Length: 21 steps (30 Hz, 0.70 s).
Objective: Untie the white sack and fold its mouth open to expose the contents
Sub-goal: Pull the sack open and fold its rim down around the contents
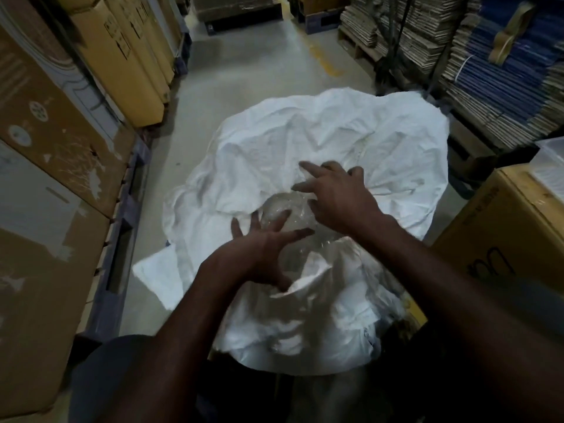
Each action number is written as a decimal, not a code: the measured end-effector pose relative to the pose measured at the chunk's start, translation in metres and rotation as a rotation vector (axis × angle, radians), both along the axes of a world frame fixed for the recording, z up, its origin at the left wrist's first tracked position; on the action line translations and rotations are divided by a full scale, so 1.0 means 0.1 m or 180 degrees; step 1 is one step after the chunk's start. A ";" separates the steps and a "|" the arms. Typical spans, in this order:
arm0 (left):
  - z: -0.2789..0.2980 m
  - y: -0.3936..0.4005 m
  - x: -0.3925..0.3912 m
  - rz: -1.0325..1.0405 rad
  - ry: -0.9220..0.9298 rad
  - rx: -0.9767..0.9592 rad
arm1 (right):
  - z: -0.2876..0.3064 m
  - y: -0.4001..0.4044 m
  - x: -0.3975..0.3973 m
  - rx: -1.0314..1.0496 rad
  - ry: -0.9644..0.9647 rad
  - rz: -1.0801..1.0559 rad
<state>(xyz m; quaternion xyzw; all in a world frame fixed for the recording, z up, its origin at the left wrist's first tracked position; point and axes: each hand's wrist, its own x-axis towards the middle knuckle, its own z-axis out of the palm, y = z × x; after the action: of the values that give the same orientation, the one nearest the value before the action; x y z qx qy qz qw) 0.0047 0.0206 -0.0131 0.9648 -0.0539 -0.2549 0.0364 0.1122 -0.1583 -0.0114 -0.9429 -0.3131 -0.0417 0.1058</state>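
no legible text on boxes (61, 141)

A white sack (320, 141) of woven, matt cloth-like fabric lies crumpled and creased on a smooth concrete floor (244, 65) with a dull sheen. At its opened mouth, a clear plastic liner (283, 209) shows glossy and wrinkled beneath two bare hands. Along the floor's left edge stand brown cardboard boxes (61, 123), their matt paper faces scuffed and torn in pale patches. At the right edge, flattened corrugated cardboard sheets (396, 35) rise in rough-edged stacks beside blue ones (503, 77), on a wooden pallet (357, 44).
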 end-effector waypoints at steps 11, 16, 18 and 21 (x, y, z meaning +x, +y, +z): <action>-0.08 0.71 0.10 0.0877 -0.0494 -0.0042 | -0.32 -0.06 0.97 -0.0397 0.0250 -0.0417; 0.08 0.57 0.24 0.0694 -0.2110 -0.0519 | -0.15 0.27 0.79 0.0238 -0.0089 -0.0169; 0.16 0.53 0.34 0.0738 -0.2441 -0.0289 | -0.09 0.37 0.71 0.0290 -0.0092 0.0264; 0.14 0.54 0.48 0.0331 -0.2349 0.0299 | -0.17 0.40 0.68 0.0091 -0.0028 0.0720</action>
<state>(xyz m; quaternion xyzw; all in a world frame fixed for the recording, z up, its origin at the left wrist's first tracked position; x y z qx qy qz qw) 0.0530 0.0745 0.0013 0.9938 -0.0025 0.1099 -0.0169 0.1800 -0.1181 -0.0280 -0.8997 -0.4174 -0.0380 0.1219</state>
